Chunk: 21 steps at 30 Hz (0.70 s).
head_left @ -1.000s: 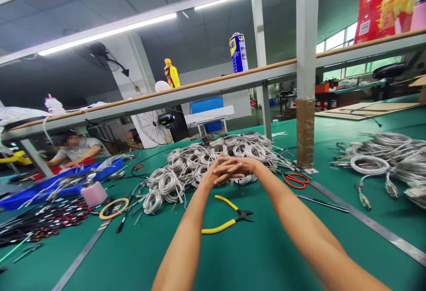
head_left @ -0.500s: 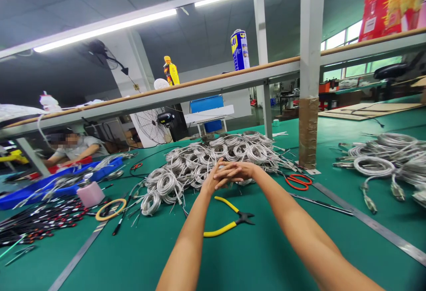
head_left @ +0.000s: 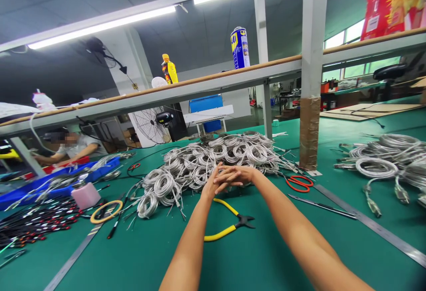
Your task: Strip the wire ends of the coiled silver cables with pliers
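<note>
1. A smooth green bench top (head_left: 253,264) spreads beneath a grey metal frame with a wood-edged shelf (head_left: 199,79), which bears a blue cylindrical can (head_left: 240,48).
2. The left hand (head_left: 209,186) and right hand (head_left: 243,174) are clasped to each other, fingers interlaced, arms reaching toward the far side.
3. Beyond them lies a heap of coiled cables (head_left: 193,162), its long axis running from near left to far right; whether the hands touch it, I cannot tell.
4. The cutters (head_left: 244,221) lie between the forearms, long axis roughly left to right: dark metal jaws point right, curved yellow handles splay left, the nearer handle's end meeting the left forearm's outline.
5. The coils are glossy, silvery-grey rings with thin, frayed-looking ends.
6. To the right are rounded red handles (head_left: 300,183) and a flat metal strip (head_left: 369,224) slanting toward near right.
</note>
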### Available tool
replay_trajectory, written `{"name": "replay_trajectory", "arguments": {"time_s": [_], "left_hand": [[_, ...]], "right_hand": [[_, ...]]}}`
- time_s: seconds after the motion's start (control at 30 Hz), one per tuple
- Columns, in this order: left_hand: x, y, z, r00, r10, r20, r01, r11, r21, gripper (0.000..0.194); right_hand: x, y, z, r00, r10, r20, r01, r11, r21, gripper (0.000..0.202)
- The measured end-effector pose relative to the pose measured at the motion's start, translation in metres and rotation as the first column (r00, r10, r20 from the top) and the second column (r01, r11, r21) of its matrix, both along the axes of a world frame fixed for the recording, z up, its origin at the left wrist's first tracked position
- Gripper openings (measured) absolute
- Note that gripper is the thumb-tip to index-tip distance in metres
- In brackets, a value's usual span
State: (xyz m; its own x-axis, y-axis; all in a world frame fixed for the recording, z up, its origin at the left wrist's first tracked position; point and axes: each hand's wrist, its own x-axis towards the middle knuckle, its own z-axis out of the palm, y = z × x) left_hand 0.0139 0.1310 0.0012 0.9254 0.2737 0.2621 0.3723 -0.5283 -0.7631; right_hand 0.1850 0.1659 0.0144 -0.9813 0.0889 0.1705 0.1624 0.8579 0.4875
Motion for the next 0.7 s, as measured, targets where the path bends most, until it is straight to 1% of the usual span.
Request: {"name": "replay_trajectory", "arguments": {"time_s": [0.1, 0.3, 0.43, 0.6, 0.7], "left_hand": [[0.0, 0.004, -0.003, 1.0, 0.002, -0.017, -0.002, 0.999, 0.032, 0.073], [0.001, 0.003, -0.004, 0.999, 0.026, -0.019, -0.025, 0.998, 0.056, 0.085], [0.002, -0.005, 0.0, 0.999, 0.021, -0.026, -0.019, 0.997, 0.076, 0.083], [0.004, -0.016, 0.011, 0.996, -0.06, -0.059, 0.065, 0.994, 0.085, 0.073], [0.005, -0.022, 0.02, 0.984, -0.16, -0.075, 0.165, 0.984, 0.061, 0.068]], "right_hand": [[0.0, 0.0, 0.001, 0.994, 0.095, 0.05, -0.094, 0.995, -0.022, 0.032], [0.0, 0.0, 0.001, 0.986, 0.168, 0.022, -0.167, 0.985, -0.032, 0.032], [0.001, -0.008, 0.005, 0.972, 0.232, 0.019, -0.232, 0.973, -0.012, 0.037], [0.007, -0.022, 0.01, 0.97, 0.241, -0.009, -0.241, 0.97, 0.001, 0.04], [0.012, -0.035, 0.011, 0.976, 0.215, -0.032, -0.215, 0.977, 0.002, 0.04]]}}
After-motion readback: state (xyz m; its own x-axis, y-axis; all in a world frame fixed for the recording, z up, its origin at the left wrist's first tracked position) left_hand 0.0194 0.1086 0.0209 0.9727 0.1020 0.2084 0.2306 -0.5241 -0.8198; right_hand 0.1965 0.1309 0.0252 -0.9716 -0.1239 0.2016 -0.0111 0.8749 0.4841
